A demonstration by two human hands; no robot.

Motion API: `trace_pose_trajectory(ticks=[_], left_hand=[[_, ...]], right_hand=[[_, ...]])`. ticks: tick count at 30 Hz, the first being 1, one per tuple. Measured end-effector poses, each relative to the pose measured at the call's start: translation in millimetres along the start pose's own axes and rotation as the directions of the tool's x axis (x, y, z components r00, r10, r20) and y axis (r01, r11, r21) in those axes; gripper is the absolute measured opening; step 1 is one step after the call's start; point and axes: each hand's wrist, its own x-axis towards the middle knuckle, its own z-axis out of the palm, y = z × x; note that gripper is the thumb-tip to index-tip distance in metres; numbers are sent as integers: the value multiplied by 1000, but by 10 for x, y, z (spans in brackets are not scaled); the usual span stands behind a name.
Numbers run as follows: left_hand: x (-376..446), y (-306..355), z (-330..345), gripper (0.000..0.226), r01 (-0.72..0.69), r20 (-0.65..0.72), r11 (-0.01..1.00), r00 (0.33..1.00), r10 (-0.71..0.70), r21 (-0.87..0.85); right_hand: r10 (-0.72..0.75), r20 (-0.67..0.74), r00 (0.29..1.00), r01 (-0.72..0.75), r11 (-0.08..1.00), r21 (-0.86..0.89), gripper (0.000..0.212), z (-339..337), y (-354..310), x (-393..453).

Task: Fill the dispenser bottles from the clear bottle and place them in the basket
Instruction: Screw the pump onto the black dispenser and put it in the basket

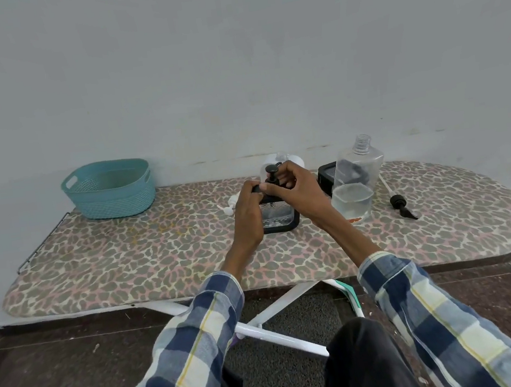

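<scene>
Both hands on dispenser bottle, mid-board.

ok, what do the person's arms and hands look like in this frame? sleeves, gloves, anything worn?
Both hands are bare: no gloves, and no rings or watch that I can make out on the left hand or the right hand. Both arms wear long sleeves of a plaid shirt in navy, pale blue and cream with thin yellow lines; the left sleeve and right sleeve have cuffs that stop short of the wrists, leaving the lower forearms uncovered.

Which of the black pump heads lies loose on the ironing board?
The black pump head right of the clear bottle lies on its side, untouched. The other sits atop the black-framed dispenser bottle, held by both hands.
</scene>
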Motion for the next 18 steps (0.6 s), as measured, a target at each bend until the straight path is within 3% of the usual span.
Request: trace_pose_trajectory(ticks=[5, 13, 18], left_hand=[[-11, -5, 13, 26, -6, 2, 1000, 1000, 6, -21], [-43, 61, 19, 27, 13, 10, 998, 1000, -13, -69], [-40, 39, 22, 23, 38, 5, 996, 999, -38, -81]], right_hand=[[6, 122, 992, -17, 996, 91, 33, -97, 5, -29], [62, 40, 997, -63, 998, 26, 45, -26, 2, 37], [30, 127, 991, -41, 996, 79, 31, -99, 4, 48]])
